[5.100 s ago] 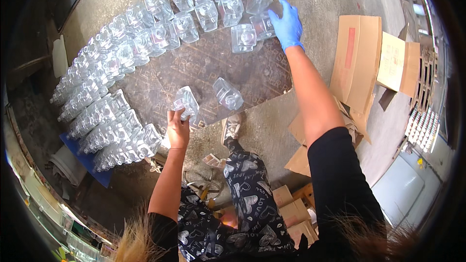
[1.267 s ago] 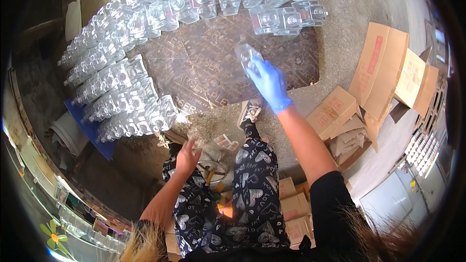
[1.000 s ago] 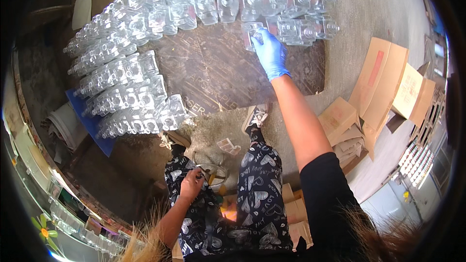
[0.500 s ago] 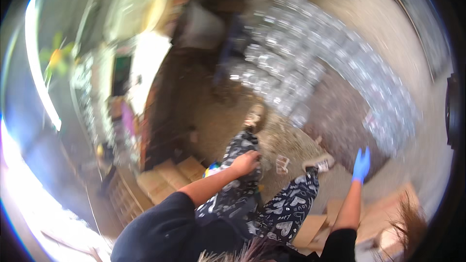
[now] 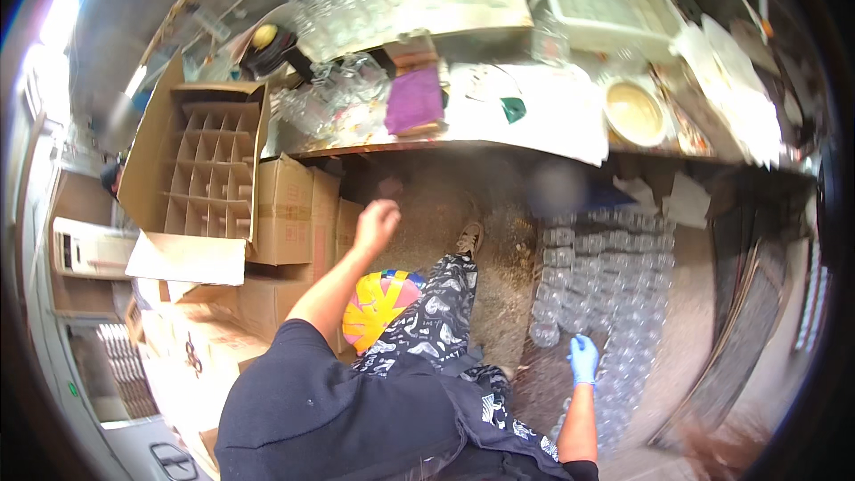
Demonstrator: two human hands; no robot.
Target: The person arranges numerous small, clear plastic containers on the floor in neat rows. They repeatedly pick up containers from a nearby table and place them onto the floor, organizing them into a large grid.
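L hand (image 5: 378, 221) (bare) is raised w/ fingers bent; whether they're together or apart can't be told, due to blur. To its L, brown cartons (image 5: 283, 214) are stacked & an open divided carton (image 5: 151, 160) is set farther off. Below it, a rounded yellow/pink item (image 5: 376, 307) is seen by patterned trousers (image 5: 450, 303). Ahead, a purple cloth (image 5: 414, 100) is laid on the worktable (image 5: 508, 129). R hand (image 5: 583, 361) (blue glove) is held w/ fingers slightly apart, near clear btls (image 5: 623, 289), lined up in rows ahead & to its R; contact can't be told. Just L of it, a dark board (image 5: 543, 379) is partly seen.
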